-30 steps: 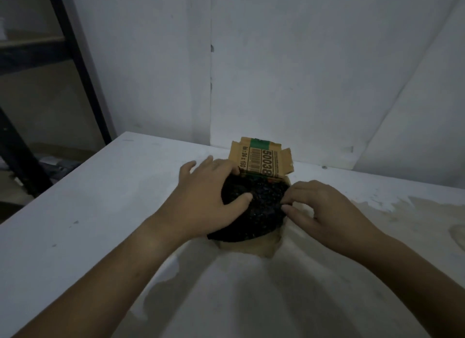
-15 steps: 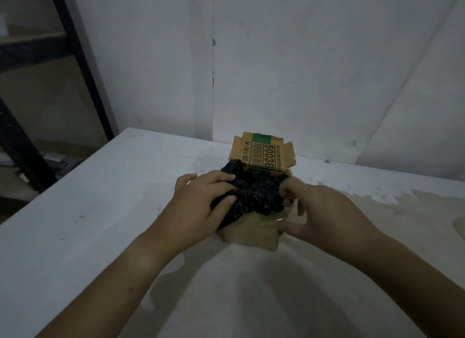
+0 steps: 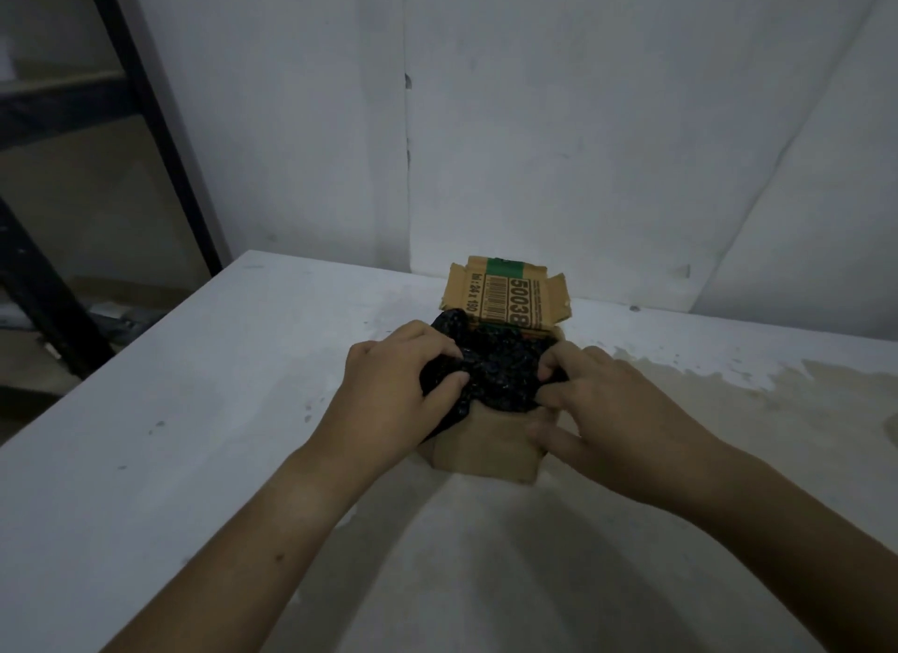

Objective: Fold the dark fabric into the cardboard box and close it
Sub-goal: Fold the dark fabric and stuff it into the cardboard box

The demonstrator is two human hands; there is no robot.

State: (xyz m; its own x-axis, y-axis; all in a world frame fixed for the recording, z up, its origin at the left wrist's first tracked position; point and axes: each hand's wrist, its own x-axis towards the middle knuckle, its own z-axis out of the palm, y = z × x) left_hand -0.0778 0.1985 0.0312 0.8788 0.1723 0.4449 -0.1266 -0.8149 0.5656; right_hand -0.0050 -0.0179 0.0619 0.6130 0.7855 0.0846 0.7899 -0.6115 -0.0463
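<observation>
A small brown cardboard box [image 3: 486,451] stands on the white table, its printed lid flap [image 3: 508,297] upright at the back. Dark speckled fabric [image 3: 495,370] bulges out of the box's open top and spills over its left edge. My left hand [image 3: 393,395] grips the fabric's left side with curled fingers. My right hand [image 3: 588,395] pinches the fabric at the box's right edge, its lower fingers lying against the box's front right corner. The inside of the box is hidden by the fabric.
The white table [image 3: 194,433] has worn, stained patches at the right [image 3: 729,385]. A white wall rises close behind the box. A dark metal shelf frame [image 3: 160,132] stands beyond the table's left corner.
The fabric went from lying spread over the box to being bunched into its top. Both hands closed in on it, and more of the box's front now shows.
</observation>
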